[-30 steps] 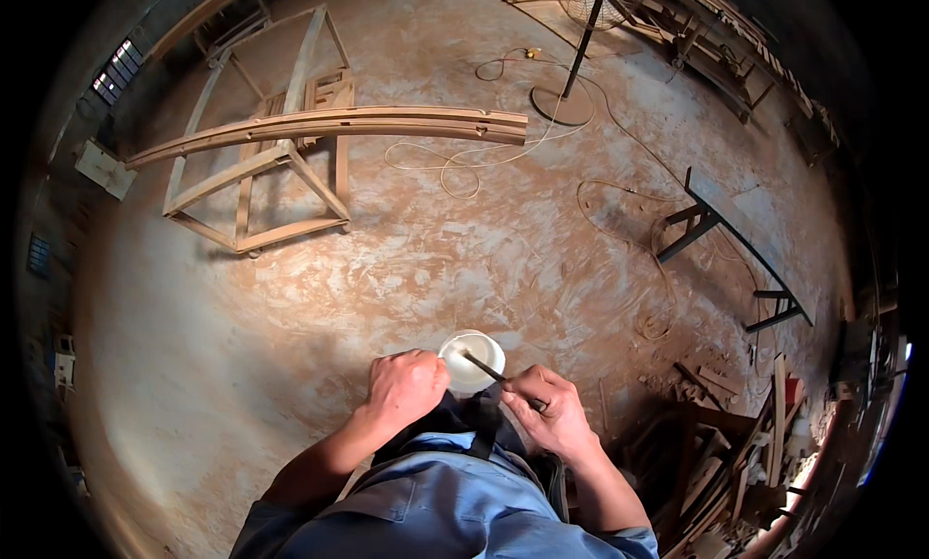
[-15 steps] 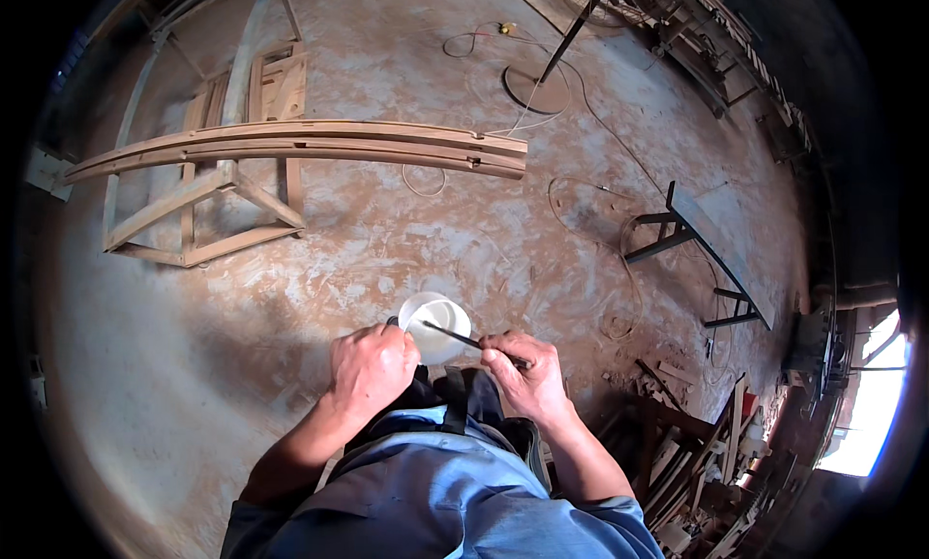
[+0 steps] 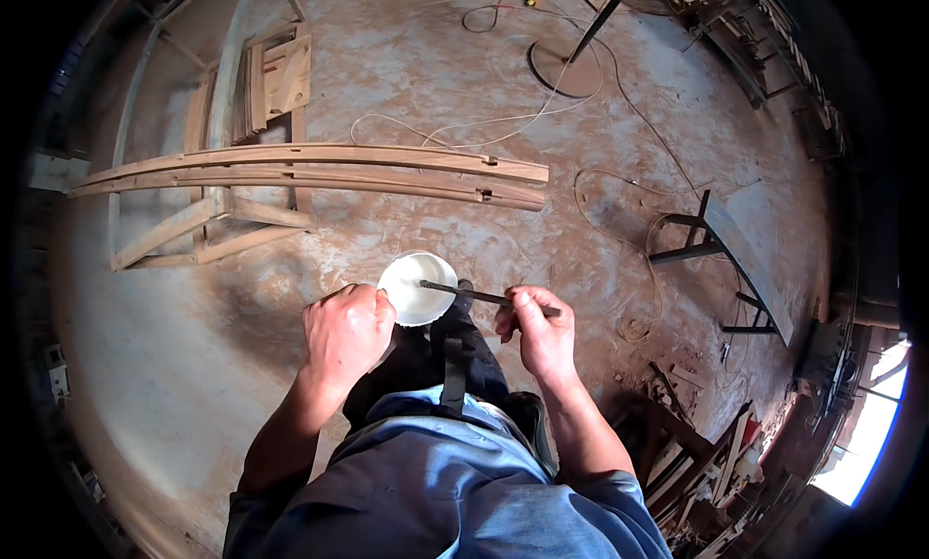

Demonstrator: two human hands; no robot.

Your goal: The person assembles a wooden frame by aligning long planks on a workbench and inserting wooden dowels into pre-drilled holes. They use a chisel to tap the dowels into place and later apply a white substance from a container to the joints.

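My left hand (image 3: 348, 332) is closed on the near left edge of a round white tub (image 3: 391, 270), whose mouth faces up toward me. Pale material shows inside, but I cannot tell how deep it is. In my right hand (image 3: 544, 334) is a thin dark stick (image 3: 476, 294), pinched near its outer end between thumb and fingers. The stick slants left over the tub's rim, and its slightly thicker tip lies inside the tub. Whether that tip is a brush head is too small to tell.
Two long grooved wooden rails (image 3: 387, 165) lie across a wooden trestle (image 3: 222, 201) ahead on the left. A dark bench (image 3: 743, 257) and a round stand base (image 3: 565, 70) are on the right, with cables trailing over the floor. Scrap wood (image 3: 716, 472) is piled at lower right.
The tub has shifted slightly left and up, and its mouth now faces me more. My hands are farther apart, and the stick reaches further left. The whole view has shifted a little.
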